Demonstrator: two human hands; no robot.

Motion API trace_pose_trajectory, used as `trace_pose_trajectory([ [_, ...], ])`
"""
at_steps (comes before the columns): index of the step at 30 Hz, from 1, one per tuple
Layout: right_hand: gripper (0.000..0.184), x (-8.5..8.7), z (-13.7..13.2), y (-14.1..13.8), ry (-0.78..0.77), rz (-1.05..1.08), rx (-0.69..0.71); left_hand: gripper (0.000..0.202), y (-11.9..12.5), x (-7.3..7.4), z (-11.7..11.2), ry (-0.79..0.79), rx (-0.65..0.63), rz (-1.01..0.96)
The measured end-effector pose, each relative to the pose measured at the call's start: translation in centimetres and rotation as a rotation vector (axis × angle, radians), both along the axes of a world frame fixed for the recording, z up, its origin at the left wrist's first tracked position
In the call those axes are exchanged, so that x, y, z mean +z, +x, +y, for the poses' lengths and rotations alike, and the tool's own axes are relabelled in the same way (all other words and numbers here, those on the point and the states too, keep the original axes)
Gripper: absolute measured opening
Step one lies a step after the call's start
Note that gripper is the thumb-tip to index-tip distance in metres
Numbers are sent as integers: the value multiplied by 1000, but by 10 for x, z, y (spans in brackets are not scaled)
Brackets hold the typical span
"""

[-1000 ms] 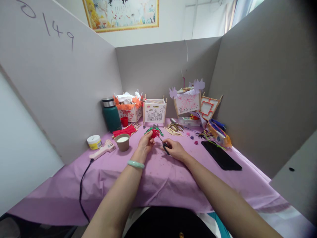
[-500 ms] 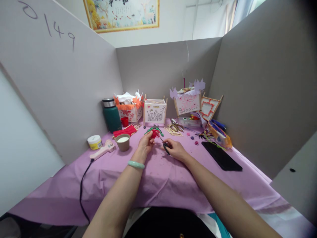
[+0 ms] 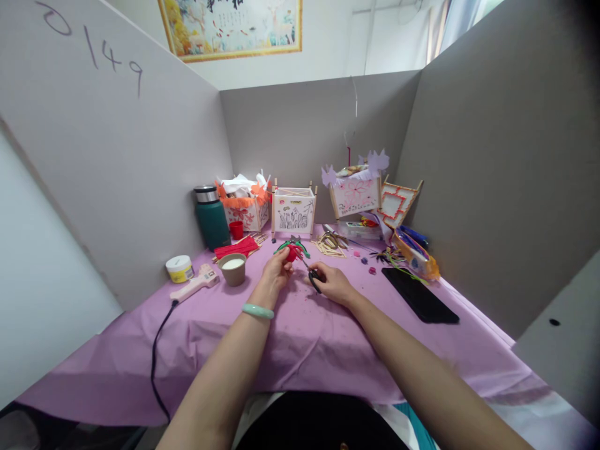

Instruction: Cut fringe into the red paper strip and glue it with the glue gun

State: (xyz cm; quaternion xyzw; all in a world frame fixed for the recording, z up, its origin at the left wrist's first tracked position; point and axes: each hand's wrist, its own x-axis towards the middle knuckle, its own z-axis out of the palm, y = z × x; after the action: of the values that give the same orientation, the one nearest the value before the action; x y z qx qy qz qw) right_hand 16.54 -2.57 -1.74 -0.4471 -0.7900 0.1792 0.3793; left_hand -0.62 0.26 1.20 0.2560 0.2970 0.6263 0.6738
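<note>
My left hand (image 3: 279, 270) pinches a small red fringed piece (image 3: 292, 253) above the middle of the table; its material is too small to tell. In my right hand (image 3: 332, 282) is a pair of scissors (image 3: 314, 280) with black handles, fingers wrapped round the loops. The blades point up and left and meet the fringe of the red piece. Just behind my hands lie green-handled pliers (image 3: 304, 249), partly covered by the red piece. Tiny scraps are scattered on the cloth below.
Left of my hands stand a cup of white stuff (image 3: 233, 272), a pink glue gun (image 3: 197, 284), a white jar (image 3: 179, 269) and a green bottle (image 3: 213, 219). Paper lanterns (image 3: 294, 212) line the back. A black phone (image 3: 419, 297) lies right on the purple cloth (image 3: 300, 350).
The scissors' blades have moved slightly further into the red fringe, whose strands look shorter or less spread. Both hands stay in almost the same place.
</note>
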Motion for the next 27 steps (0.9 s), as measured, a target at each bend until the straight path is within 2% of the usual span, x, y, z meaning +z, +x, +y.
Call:
trace_pose_trajectory([
  [5, 32, 2, -1, 0, 7, -15, -15, 11, 1, -1, 0, 5, 4, -4],
  [27, 32, 1, 2, 4, 10, -14, 1, 11, 0, 0, 0, -5, 21, 7],
])
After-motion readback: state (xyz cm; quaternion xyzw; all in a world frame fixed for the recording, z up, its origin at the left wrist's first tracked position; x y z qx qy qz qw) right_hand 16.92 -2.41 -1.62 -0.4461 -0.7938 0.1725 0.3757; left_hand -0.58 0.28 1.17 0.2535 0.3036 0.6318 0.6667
